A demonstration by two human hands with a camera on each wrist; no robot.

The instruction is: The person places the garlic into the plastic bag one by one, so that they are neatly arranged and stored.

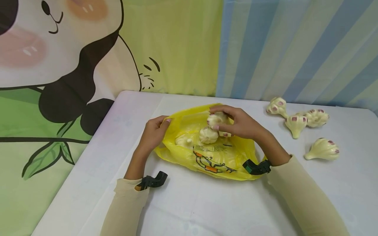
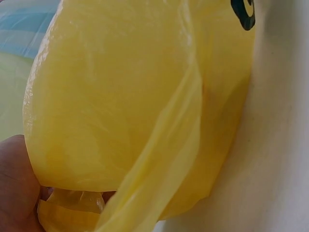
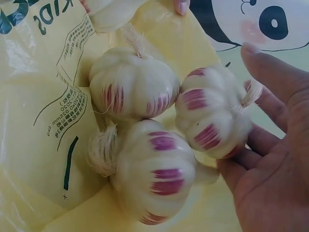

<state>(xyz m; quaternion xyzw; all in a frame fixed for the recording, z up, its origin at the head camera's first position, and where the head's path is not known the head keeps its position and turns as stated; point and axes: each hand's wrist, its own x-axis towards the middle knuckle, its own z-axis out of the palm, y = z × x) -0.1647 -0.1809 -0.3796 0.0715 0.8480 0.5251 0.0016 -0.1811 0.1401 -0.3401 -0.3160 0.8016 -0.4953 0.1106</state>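
My left hand [image 1: 155, 131] grips the left rim of a yellow plastic bag [image 1: 180, 154], thumb on the outside. The bag lies on its side with its mouth raised, and prints and lettering show on it. My right hand [image 1: 239, 122] reaches in at the bag's right side, its fingers round a white garlic bulb [image 3: 212, 113] with purple streaks. Beside that bulb lie two more garlic bulbs, one above [image 3: 133, 84] and one below [image 3: 154, 176]. Another pale bulb [image 1: 183, 140] shows at the bag's left. In the left wrist view, yellow plastic hides most of the left hand [image 2: 17, 186].
Several more garlic bulbs lie at the right on the white-covered table [image 1: 189, 209], one [image 1: 323, 149] apart from the others. Behind the table hangs a printed cloth [image 1: 177, 49] with a panda. Each wrist wears a black camera mount [image 1: 155, 180].
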